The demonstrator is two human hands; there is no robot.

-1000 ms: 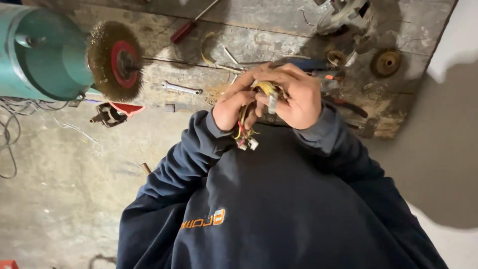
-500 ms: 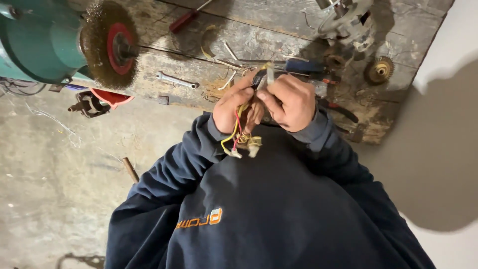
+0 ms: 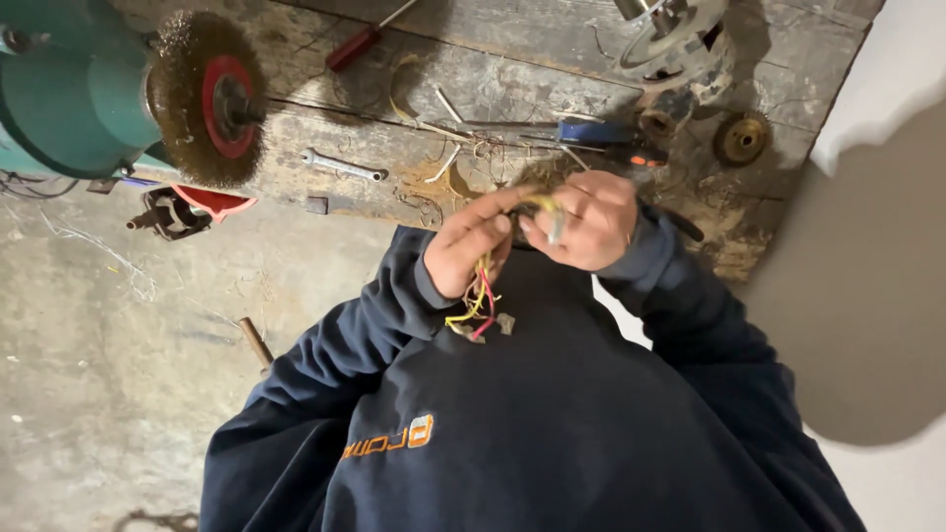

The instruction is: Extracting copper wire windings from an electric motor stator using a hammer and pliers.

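Head view, looking down my own chest toward a worn wooden workbench point(image 3: 552, 69). My left hand point(image 3: 471, 246) and right hand point(image 3: 581, 222) meet just above the dark sweatshirt point(image 3: 552, 414), in front of the bench edge. Between them I hold a small bundle of coloured wires point(image 3: 476, 300): yellow, red and pale strands with small connectors at the loose ends.

Hand state: the left hand is closed around the upper part of the bundle, forefinger stretched toward the right hand; the right hand's fingers are curled and pinch a short pale piece at the top of the bundle. What exactly that piece is, I cannot tell.

Progress, as I judge it: the wires are gathered and gripped at one end, while the lower ends hang free, splayed and unjoined, so the work on the strands appears under way rather than finished.

Orientation: the bundle's long axis runs roughly up and down the frame, its held end toward the bench, its free connector ends pointing down toward my chest.

Surroundings: a wire brush wheel point(image 3: 202, 99) on a green bench grinder point(image 3: 69, 94), a spanner point(image 3: 340, 165), a red-handled screwdriver point(image 3: 353, 47), and blue-handled pliers point(image 3: 591, 131) lie on the bench, all untouched.
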